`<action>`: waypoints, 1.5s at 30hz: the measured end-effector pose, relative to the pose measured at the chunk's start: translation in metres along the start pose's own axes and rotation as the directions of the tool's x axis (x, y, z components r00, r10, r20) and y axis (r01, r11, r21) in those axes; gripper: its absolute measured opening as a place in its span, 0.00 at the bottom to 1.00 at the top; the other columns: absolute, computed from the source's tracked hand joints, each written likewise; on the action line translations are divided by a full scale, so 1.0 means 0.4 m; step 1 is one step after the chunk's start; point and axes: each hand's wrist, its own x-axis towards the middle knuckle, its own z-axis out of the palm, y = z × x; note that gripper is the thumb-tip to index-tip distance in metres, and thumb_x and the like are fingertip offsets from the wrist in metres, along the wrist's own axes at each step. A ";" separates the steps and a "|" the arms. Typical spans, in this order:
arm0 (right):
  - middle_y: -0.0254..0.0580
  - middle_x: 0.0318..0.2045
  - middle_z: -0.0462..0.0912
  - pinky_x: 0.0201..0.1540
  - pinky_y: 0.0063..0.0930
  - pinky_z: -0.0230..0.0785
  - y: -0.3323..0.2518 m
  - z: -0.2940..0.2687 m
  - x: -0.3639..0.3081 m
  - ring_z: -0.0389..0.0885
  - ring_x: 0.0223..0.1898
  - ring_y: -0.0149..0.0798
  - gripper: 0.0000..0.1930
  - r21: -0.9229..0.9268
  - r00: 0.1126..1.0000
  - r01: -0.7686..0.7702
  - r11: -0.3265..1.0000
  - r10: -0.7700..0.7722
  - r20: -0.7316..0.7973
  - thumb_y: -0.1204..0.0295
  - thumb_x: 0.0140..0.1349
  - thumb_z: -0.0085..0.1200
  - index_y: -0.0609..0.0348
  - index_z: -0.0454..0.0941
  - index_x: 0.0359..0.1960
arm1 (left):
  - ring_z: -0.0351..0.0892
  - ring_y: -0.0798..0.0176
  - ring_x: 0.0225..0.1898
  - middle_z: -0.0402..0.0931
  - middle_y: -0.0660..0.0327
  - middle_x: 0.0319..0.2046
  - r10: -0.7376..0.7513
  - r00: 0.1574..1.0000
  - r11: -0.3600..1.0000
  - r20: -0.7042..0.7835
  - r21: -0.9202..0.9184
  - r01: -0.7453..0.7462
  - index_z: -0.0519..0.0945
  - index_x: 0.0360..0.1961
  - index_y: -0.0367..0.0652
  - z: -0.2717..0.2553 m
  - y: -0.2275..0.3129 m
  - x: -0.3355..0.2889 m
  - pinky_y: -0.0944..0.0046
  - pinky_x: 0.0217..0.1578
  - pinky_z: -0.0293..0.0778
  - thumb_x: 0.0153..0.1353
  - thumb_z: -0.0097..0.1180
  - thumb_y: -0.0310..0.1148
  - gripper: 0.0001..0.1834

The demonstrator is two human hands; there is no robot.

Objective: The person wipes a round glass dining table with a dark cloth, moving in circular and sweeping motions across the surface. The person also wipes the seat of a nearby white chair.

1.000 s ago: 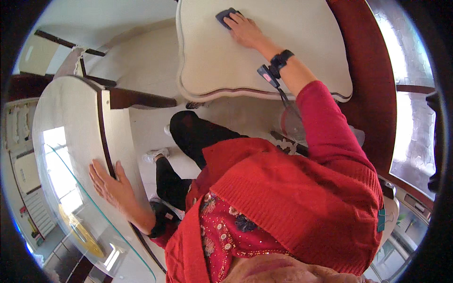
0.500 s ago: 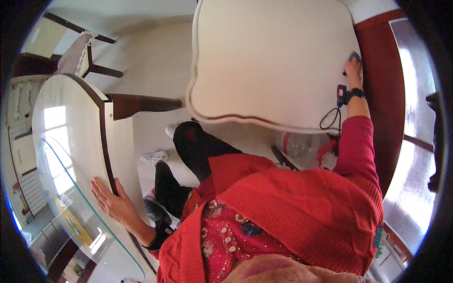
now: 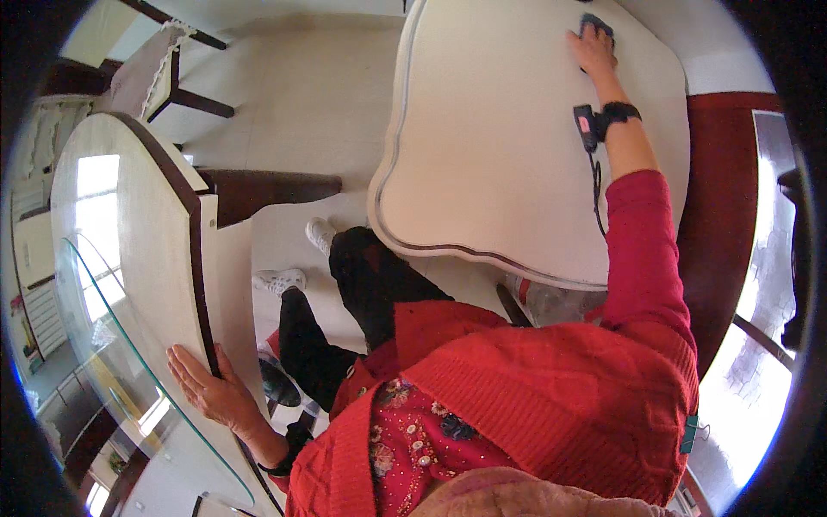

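My right hand (image 3: 593, 53) reaches far out over a cream tabletop with a wavy rim (image 3: 508, 155). Its fingers press on a dark grey-blue cloth (image 3: 605, 31), which lies flat near the far right part of that top. A small device on a cord (image 3: 587, 126) hangs beside the right wrist. Off to the left, my left hand (image 3: 208, 389) rests with straight fingers on the edge of a second pale table (image 3: 164, 258), which has a dark band along its side. It holds nothing.
A glass sheet with a greenish edge (image 3: 142, 345) lies on the left table, reflecting windows. A dark wooden leg (image 3: 267, 191) juts out between the tables. One chair (image 3: 155, 77) stands at the upper left. A dark red wooden panel (image 3: 724, 207) borders the cream top on the right.
My right hand has slid the cloth away from me and leftward across the cream top, from its right edge. My left hand stays on the table edge, a little lower in view.
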 end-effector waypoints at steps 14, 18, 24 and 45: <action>0.57 0.70 0.45 0.68 0.51 0.41 -0.520 -0.061 -0.144 0.40 0.70 0.58 0.36 0.118 0.788 0.572 0.812 -0.584 0.195 0.52 0.67 0.38 0.63 0.46 0.69 | 0.66 0.47 0.61 0.67 0.52 0.60 -0.023 0.999 0.999 -0.036 -0.026 0.022 0.65 0.62 0.44 -0.007 0.012 0.004 0.52 0.59 0.63 0.59 0.59 0.45 0.33; 0.58 0.67 0.52 0.66 0.52 0.47 -0.507 -0.046 -0.292 0.48 0.68 0.59 0.33 0.120 0.685 0.723 0.681 -0.728 0.003 0.54 0.65 0.43 0.62 0.53 0.66 | 0.67 0.49 0.60 0.69 0.54 0.59 -0.029 0.996 0.999 -0.079 0.035 0.031 0.67 0.62 0.46 -0.005 0.019 0.009 0.54 0.58 0.65 0.59 0.56 0.49 0.32; 0.51 0.64 0.60 0.62 0.52 0.55 -0.495 -0.087 -0.599 0.56 0.66 0.52 0.29 0.032 0.538 0.842 0.539 -0.833 -0.126 0.54 0.62 0.46 0.52 0.61 0.63 | 0.68 0.50 0.60 0.69 0.57 0.59 -0.030 0.993 0.997 -0.110 0.066 0.038 0.68 0.61 0.49 -0.004 0.029 0.005 0.54 0.57 0.66 0.61 0.54 0.50 0.30; 0.47 0.64 0.60 0.59 0.61 0.57 0.313 -0.131 -0.891 0.57 0.65 0.50 0.26 0.043 0.988 -0.147 0.988 0.148 -0.040 0.56 0.63 0.41 0.48 0.61 0.62 | 0.66 0.50 0.61 0.66 0.56 0.61 0.032 0.994 0.999 -0.101 0.019 -0.030 0.64 0.63 0.47 -0.019 0.018 0.008 0.54 0.57 0.66 0.63 0.53 0.45 0.29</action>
